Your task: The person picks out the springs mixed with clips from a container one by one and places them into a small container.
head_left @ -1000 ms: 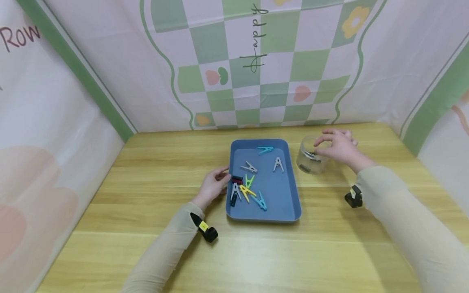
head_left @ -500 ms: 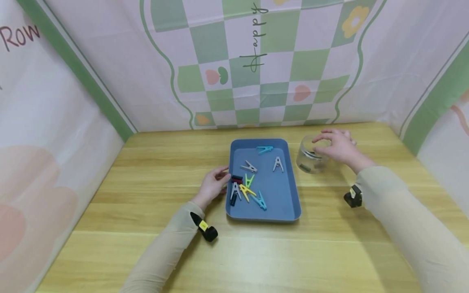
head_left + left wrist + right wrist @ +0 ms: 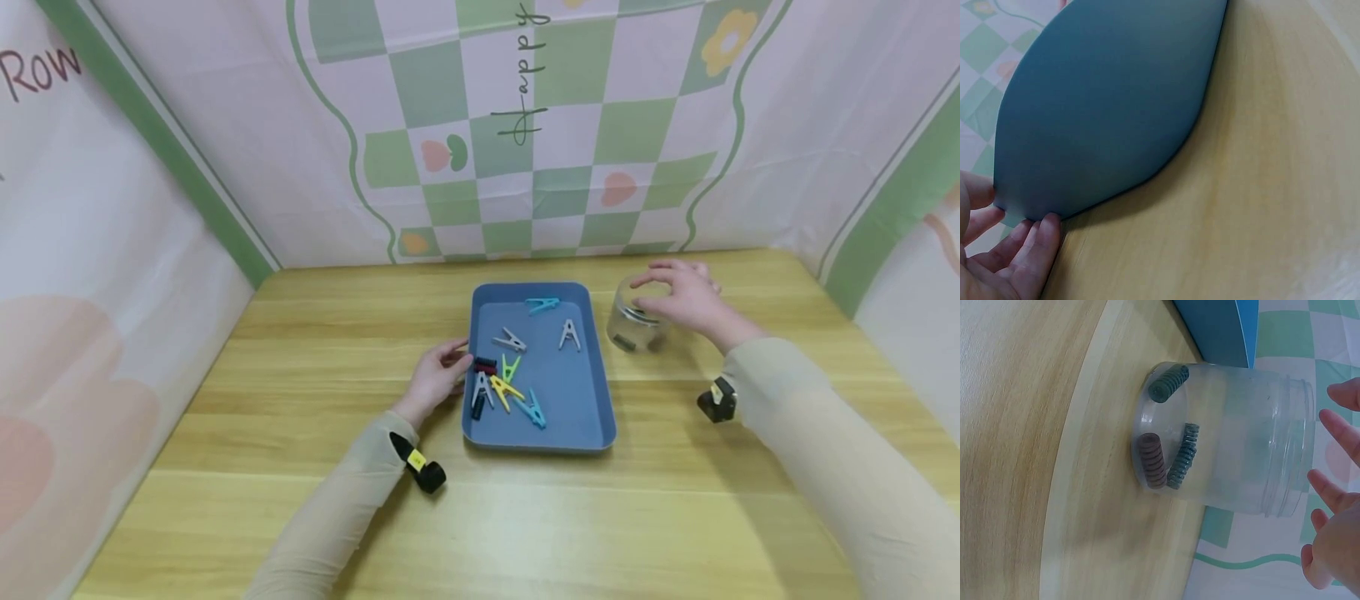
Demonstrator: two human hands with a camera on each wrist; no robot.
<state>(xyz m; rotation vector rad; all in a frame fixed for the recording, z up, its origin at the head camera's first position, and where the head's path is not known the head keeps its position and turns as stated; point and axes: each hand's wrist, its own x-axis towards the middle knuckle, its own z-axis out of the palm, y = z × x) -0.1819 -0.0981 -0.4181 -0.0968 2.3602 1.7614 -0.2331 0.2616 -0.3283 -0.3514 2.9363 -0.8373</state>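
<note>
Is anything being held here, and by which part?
The left grip holds the blue rectangular plastic tray by its left side wall. The right grip, at the mouth of the clear cylindrical plastic jar, holds nothing visible.

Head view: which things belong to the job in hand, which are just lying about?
Likely in the job:
blue rectangular plastic tray, left hand touching it
clear cylindrical jar, right hand at its mouth
dark ribbed cylinders, in jar and tray

Perhaps just lying about:
yellow, lime, turquoise, grey A-shaped plastic clips
</note>
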